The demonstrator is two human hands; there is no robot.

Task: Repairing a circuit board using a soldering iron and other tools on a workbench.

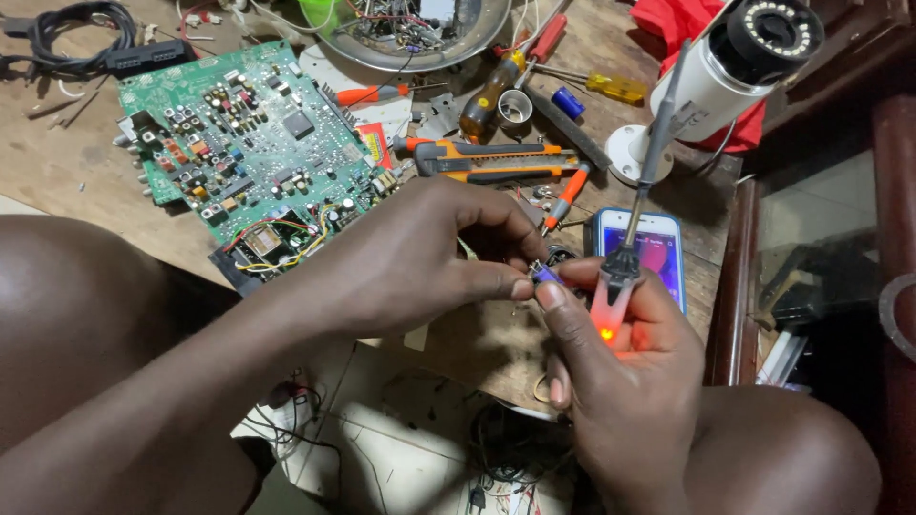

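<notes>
My left hand pinches a small blue component with thin leads between thumb and forefinger. My right hand touches the same component with its thumb tip and grips a soldering iron with a translucent handle that glows orange-red. The iron's shaft points up and away over the phone. Both hands meet above the near edge of the wooden table. A large green circuit board lies just left of my left hand.
A phone with a lit screen lies under the iron. An orange utility knife, screwdrivers, a metal bowl of parts, a white security camera and a red cloth crowd the far side. Tangled wires lie on the floor below.
</notes>
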